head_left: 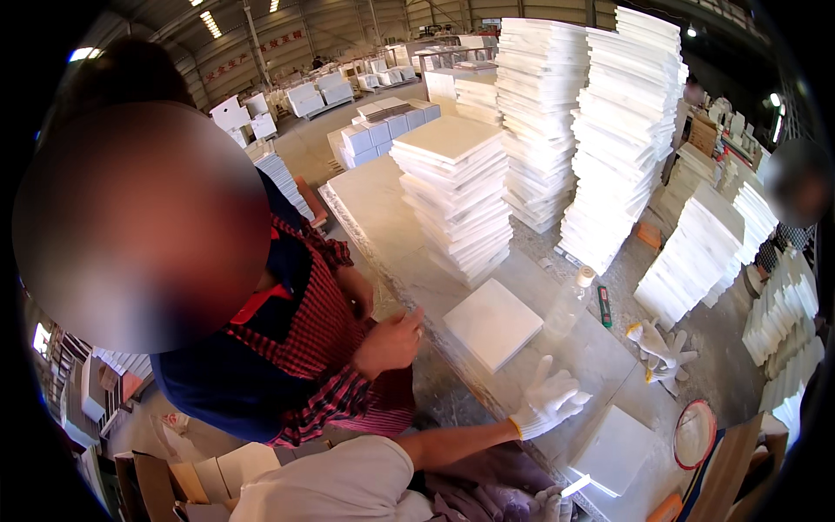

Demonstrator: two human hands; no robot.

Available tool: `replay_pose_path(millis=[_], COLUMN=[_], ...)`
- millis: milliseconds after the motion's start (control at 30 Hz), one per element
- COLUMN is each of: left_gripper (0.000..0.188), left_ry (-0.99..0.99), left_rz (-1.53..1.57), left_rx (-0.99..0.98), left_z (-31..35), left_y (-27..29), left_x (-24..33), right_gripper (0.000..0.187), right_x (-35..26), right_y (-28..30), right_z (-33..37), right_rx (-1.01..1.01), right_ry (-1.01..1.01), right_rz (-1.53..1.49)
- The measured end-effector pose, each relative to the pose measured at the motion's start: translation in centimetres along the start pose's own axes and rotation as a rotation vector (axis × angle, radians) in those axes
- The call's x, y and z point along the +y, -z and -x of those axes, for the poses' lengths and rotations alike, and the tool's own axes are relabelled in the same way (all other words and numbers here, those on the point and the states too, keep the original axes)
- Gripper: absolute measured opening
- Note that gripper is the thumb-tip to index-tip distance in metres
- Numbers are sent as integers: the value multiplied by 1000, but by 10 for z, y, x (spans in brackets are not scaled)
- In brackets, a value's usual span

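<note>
Gloved left hand (548, 402) rests open, fingers spread, holding nothing, on the stone workbench (383, 217) beside 1 square white tile (491, 324); right hand unseen.

We count two loose white square tiles on the long stone table (391, 235): one tile (492, 323) at centre, one tile (616, 449) at 5 o'clock. One clear plastic bottle (570, 302) at 3 o'clock of the first tile. One green marker (604, 306) just beside it. One spare pair of white gloves (661, 350) at 4 o'clock. Two gloved hands: left hand (548, 399), right hand (551, 503). One co-worker's bare hand (391, 341). Three tall tile stacks (457, 196) at 12 o'clock.
</note>
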State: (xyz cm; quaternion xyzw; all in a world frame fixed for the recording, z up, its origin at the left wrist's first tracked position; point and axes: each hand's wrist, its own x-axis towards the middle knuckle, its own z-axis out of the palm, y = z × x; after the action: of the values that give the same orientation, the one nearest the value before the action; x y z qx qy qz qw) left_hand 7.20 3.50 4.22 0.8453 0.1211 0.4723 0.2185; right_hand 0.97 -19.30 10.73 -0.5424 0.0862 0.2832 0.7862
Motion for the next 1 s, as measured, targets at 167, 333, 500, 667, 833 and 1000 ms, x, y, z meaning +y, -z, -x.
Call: replay_pose_path(millis=[167,333,500,667,833,1000], left_gripper=[19,21,25,31,31,32], left_ry=[-55,-66,-113,-167,-152,-123], left_rz=[12,-13,-24,-44,27,86], left_rx=[-2,-60,-48,-17,-96,-161], left_z=[-6,-3,-7,-3,8,10], left_y=[9,8,8,0,-5,-8], left_x=[5,5,5,2,-3,-2], right_gripper=[22,25,30,31,16,16], right_x=[13,18,25,38,52,42], right_y=[19,24,28,56,58,54], right_z=[-10,-11,-14,-28,-32,-30], right_rx=[-22,-7,-5,-207,-46,-41], right_ry=[-91,-53,-54,54,0,32], right_rz=[46,97,30,213,-17,-21])
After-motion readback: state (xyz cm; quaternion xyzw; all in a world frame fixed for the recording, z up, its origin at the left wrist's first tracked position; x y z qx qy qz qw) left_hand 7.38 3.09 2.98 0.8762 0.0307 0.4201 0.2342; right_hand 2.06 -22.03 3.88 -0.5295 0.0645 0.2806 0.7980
